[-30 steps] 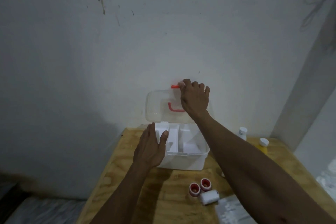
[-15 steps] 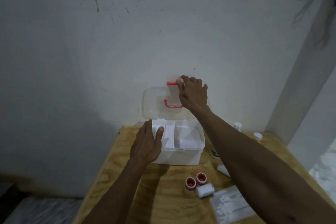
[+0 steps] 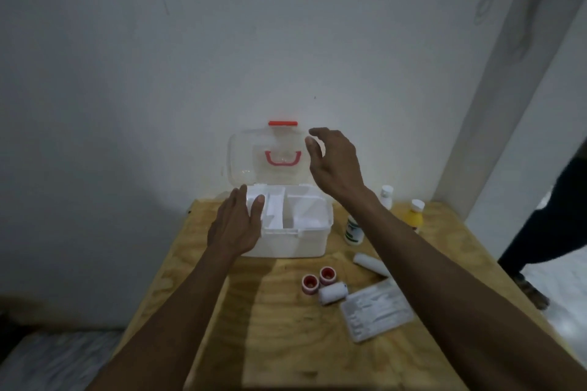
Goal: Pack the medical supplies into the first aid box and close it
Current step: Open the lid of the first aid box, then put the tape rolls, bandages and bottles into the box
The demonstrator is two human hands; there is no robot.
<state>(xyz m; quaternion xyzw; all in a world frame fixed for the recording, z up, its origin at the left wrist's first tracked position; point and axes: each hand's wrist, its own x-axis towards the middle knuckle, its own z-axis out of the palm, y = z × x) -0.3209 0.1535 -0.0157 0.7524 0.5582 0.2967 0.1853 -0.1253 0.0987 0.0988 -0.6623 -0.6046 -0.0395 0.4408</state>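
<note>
I am resting my left hand (image 3: 236,224) on the left rim of the first aid box (image 3: 293,240), fingers spread flat and gripping nothing. My right hand (image 3: 333,162) is hovering in the air just in front of the clear lid (image 3: 251,155), fingers loosely curled and apart, holding nothing. The lid is standing upright against the wall, its red latch (image 3: 283,123) at the top. The box is sitting open at the far edge of the desk (image 3: 254,327). Two red-capped rolls (image 3: 318,279), a white roll (image 3: 332,294), a flat clear packet (image 3: 377,311) and bottles (image 3: 416,216) are lying on the desk right of the box.
</note>
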